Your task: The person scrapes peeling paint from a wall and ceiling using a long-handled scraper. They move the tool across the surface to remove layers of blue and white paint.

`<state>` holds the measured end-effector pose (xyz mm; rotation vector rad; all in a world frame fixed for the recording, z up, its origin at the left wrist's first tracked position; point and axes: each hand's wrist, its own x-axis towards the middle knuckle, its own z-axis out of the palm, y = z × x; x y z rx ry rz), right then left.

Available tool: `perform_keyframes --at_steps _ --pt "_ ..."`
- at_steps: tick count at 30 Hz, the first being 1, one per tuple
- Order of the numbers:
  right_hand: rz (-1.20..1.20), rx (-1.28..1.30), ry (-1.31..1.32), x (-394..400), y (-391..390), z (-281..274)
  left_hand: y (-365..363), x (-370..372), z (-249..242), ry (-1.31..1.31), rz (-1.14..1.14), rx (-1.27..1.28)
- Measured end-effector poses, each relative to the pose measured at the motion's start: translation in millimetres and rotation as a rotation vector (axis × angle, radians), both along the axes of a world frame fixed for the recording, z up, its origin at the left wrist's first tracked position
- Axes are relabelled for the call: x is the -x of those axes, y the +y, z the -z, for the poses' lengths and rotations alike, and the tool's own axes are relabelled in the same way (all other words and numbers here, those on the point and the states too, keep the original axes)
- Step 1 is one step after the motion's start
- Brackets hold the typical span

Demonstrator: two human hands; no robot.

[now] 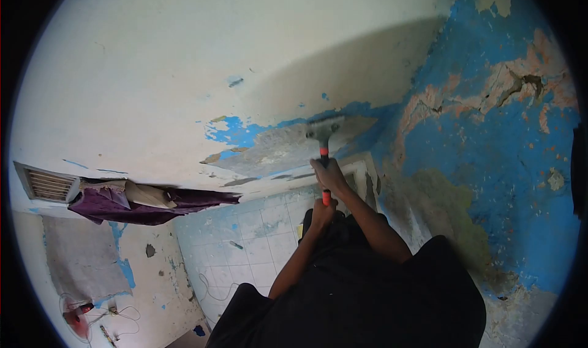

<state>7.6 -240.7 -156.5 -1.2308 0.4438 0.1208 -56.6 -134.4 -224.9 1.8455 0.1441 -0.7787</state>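
My right hand [331,178] is closed around the upper part of a black and red handle of a wall scraper [324,141]. Lower down, my left hand [324,214] grips the same handle near its end. The scraper's wide head lies against the wall [184,60], at a bare grey patch [275,145] edged with flaking blue paint [236,129]. Whether the blade edge bites into the paint is hard to see. Cream paint covers most of the wall around the patch.
To the right, a blue wall [508,183] has a long crack and crumbling plaster. A purple curtain [116,204] hangs by a slatted vent [52,184] at left. Pale floor tiles [263,225] carry a loose cable [211,290]. A red and black object [78,311] is at lower left.
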Motion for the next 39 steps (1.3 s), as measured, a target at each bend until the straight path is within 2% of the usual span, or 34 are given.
perform_keyframes --at_steps 3,4,9,13,16,20,22,26,29,31,39 --pt "-0.02 0.031 0.047 -0.4 -0.7 13.0 -3.0 -3.2 3.2 0.057 -0.007 -0.036" --pt "-0.03 0.031 0.052 0.0 -0.9 19.6 1.8 2.6 44.7 0.026 -0.02 -0.033" --pt "-0.049 0.018 0.072 9.1 0.1 35.9 3.1 12.7 10.7 -0.041 0.038 -0.075" --pt "-0.008 -0.007 0.051 10.0 4.7 41.0 5.3 11.9 12.5 0.019 0.02 -0.006" --pt "0.001 0.035 0.032 3.9 6.6 30.7 3.3 11.3 -0.1 -0.024 0.006 -0.054" --pt "-0.004 0.011 0.057 5.3 3.8 28.7 1.1 7.5 13.2 0.001 0.01 -0.031" --pt "-0.002 0.003 0.065 6.4 5.2 37.9 1.6 7.9 2.2 0.031 0.015 -0.061" --pt "0.013 -0.012 0.063 6.7 5.6 38.9 9.6 10.6 29.2 -0.062 0.039 -0.068" --pt "0.014 -0.009 0.061 3.9 8.0 30.3 13.0 7.3 28.0 -0.063 0.03 -0.073" --pt "0.013 -0.008 0.054 6.7 10.0 30.8 12.2 6.4 7.7 -0.01 0.025 -0.038" --pt "0.027 -0.016 0.054 2.0 14.6 30.8 18.6 3.0 16.7 -0.08 0.039 -0.066"
